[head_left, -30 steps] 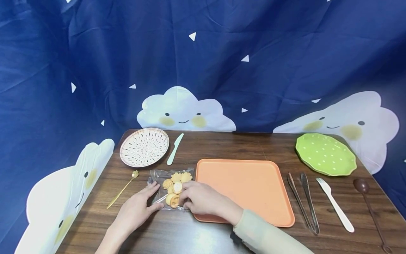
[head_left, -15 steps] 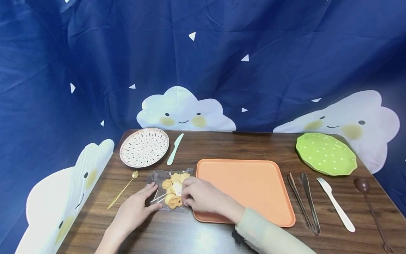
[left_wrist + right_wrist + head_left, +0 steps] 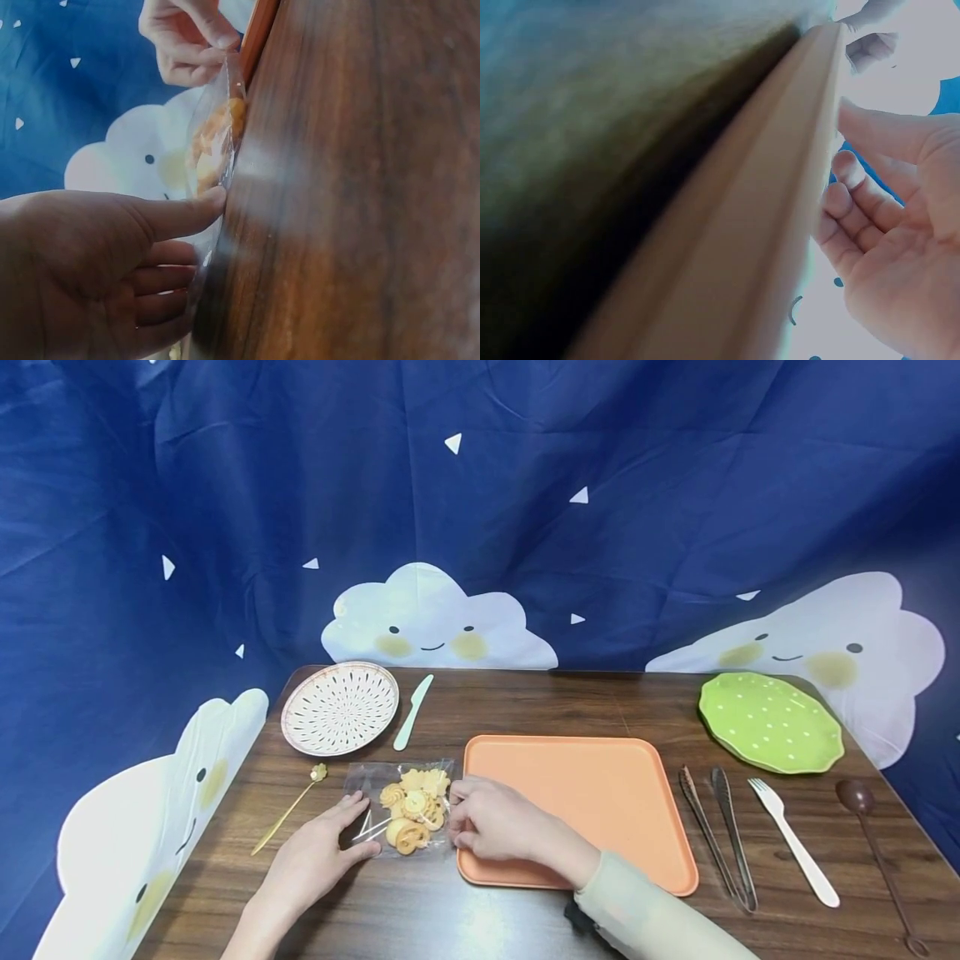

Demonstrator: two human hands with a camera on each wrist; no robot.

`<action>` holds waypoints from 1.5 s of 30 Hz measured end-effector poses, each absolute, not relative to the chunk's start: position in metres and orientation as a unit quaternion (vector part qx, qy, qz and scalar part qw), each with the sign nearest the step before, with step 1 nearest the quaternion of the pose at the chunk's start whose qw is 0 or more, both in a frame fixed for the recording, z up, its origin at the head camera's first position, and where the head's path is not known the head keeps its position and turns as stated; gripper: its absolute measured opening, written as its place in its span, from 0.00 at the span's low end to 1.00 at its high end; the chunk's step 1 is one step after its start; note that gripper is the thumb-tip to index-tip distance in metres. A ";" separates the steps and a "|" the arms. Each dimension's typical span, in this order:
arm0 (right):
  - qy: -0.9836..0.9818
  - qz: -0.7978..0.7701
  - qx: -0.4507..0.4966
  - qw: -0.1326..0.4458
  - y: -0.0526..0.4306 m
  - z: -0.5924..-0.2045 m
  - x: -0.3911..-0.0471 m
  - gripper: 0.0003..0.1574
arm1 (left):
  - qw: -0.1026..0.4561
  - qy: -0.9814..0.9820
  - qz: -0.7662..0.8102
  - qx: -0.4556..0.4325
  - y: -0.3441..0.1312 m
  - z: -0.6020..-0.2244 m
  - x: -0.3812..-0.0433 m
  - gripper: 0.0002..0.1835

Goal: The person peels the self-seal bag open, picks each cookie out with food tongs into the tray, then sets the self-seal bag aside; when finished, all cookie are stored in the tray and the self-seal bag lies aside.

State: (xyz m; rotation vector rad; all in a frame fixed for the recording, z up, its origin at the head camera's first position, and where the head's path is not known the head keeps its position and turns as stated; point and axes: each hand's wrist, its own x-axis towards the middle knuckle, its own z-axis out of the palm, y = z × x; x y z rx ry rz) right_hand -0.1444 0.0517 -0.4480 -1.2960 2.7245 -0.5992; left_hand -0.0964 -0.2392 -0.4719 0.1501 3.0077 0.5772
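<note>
A clear plastic bag [image 3: 364, 774] of yellow cookies [image 3: 412, 810] lies flat on the table, left of the orange tray [image 3: 577, 802]. My left hand [image 3: 315, 847] rests at the bag's left side with fingers extended, its thumb touching the plastic in the left wrist view. Over the tray's left edge, my right hand [image 3: 498, 822] pinches the bag's right edge between thumb and curled forefinger. That pinch also shows at the top of the left wrist view, where the right hand [image 3: 191, 37] lifts the film slightly. The tray's rim [image 3: 780, 165] fills much of the right wrist view.
A white patterned plate [image 3: 341, 708], a mint knife [image 3: 413, 713] and a gold stirring spoon [image 3: 288, 810] lie at left. Toward the right are metal tongs [image 3: 723, 843], a white fork [image 3: 795, 843], a brown long-handled spoon [image 3: 877, 860] and a green dotted plate [image 3: 771, 722].
My right hand has slid right from over the cookies to the bag's right edge, uncovering more cookies. My left hand and the bag have shifted very slightly left.
</note>
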 end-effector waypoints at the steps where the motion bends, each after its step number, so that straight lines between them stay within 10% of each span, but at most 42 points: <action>1: 0.886 -0.195 -0.420 0.034 0.053 -0.449 -0.144 0.07 | 0.039 0.980 0.190 0.049 -0.239 -0.472 -0.097 0.40; 22: 0.884 -0.148 -0.443 0.034 0.017 -0.439 -0.181 0.19 | 0.049 0.981 0.184 0.047 -0.249 -0.469 -0.090 0.39; 45: 0.899 -0.123 -0.420 -0.008 0.028 -0.445 -0.183 0.06 | 0.043 0.981 0.184 0.036 -0.267 -0.471 -0.088 0.42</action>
